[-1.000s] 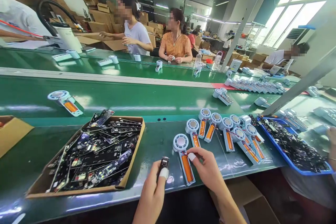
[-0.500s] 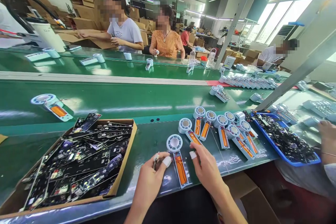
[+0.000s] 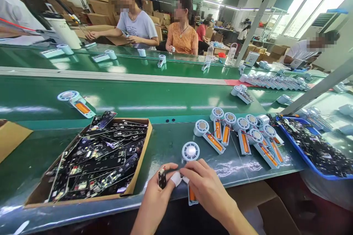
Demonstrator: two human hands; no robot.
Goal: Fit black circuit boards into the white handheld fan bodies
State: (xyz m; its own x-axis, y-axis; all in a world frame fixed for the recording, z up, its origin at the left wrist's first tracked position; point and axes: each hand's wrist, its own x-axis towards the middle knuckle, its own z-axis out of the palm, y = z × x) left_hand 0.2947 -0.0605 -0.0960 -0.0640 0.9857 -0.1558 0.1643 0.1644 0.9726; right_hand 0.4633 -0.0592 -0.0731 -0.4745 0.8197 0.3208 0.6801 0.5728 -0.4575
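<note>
My left hand (image 3: 160, 187) is closed on a small black circuit board (image 3: 162, 177), held upright between its fingers; the thumb wears a white finger cot. My right hand (image 3: 208, 185) is pinched against the left thumb tip, and whatever lies in that pinch is hidden. Both hands are over a light-blue handheld fan body (image 3: 191, 151), its round head pointing away from me. The right fingers cover most of its handle; the end of an orange battery (image 3: 192, 194) shows below them.
A cardboard box (image 3: 147, 136) of black circuit boards stands at left. Several similar fan bodies (image 3: 242, 141) lie to the right, near a blue tray (image 3: 303, 159) of boards. One fan body (image 3: 79, 104) sits on the green conveyor (image 3: 132, 97). People work across the line.
My right hand has moved left over the fan handle to meet my left hand. The board in my left hand now shows its face. The whole view has shifted rightward and slightly up.
</note>
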